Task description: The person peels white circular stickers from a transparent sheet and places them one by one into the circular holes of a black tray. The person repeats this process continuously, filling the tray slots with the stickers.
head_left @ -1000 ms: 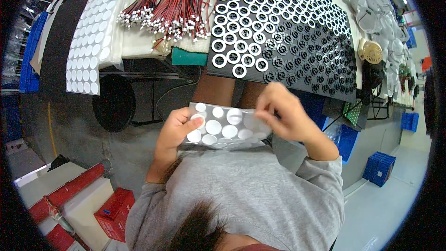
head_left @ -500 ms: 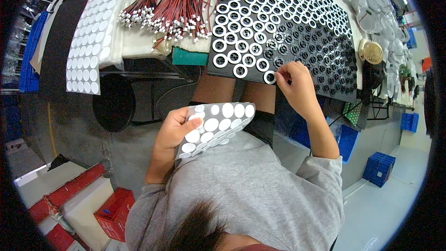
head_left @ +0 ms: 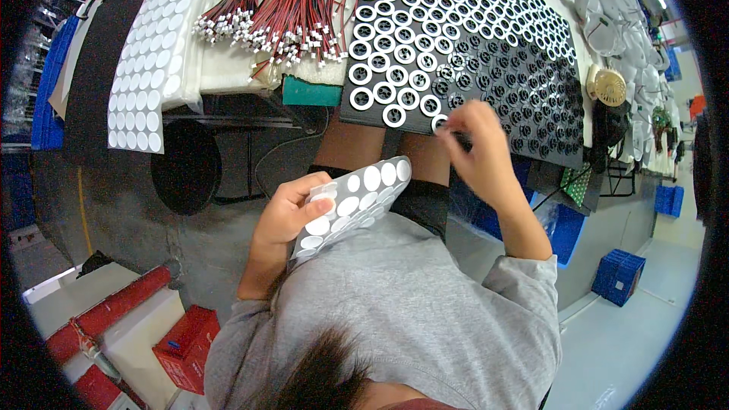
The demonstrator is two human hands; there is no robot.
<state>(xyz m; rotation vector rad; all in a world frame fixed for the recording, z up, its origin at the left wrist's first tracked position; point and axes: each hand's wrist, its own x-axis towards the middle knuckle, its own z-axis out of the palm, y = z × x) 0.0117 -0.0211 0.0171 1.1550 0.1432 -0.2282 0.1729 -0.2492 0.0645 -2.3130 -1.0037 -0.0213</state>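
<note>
My left hand (head_left: pixel 292 209) grips a curled sheet of round white stickers (head_left: pixel 348 206) on a grey backing, its thumb pressed on top, above my lap. At the front edge of a black board (head_left: pixel 364 115), my right hand (head_left: pixel 480 148) is curled with thumb and fingertips drawn together, slightly blurred. Whatever they may pinch is too small to make out. Its fingertips are beside a white ring (head_left: pixel 439 123) at that edge. Rows of black round parts (head_left: pixel 524 95) stand on the board; many at the far and left side carry white rings (head_left: pixel 408 99).
Left of the board lie bundled red and black wires (head_left: pixel 292 15) with white connectors. Another white sticker sheet (head_left: pixel 140 99) hangs over the table edge. A green block (head_left: pixel 311 92) is at the table's front. A small beige fan (head_left: pixel 607 86) and clear plastic pieces (head_left: pixel 600 26) are on the right.
My right hand has shifted slightly toward me, its fingers curling more. The sheet in my left hand has tilted and curled further, its far end moving a little left.
</note>
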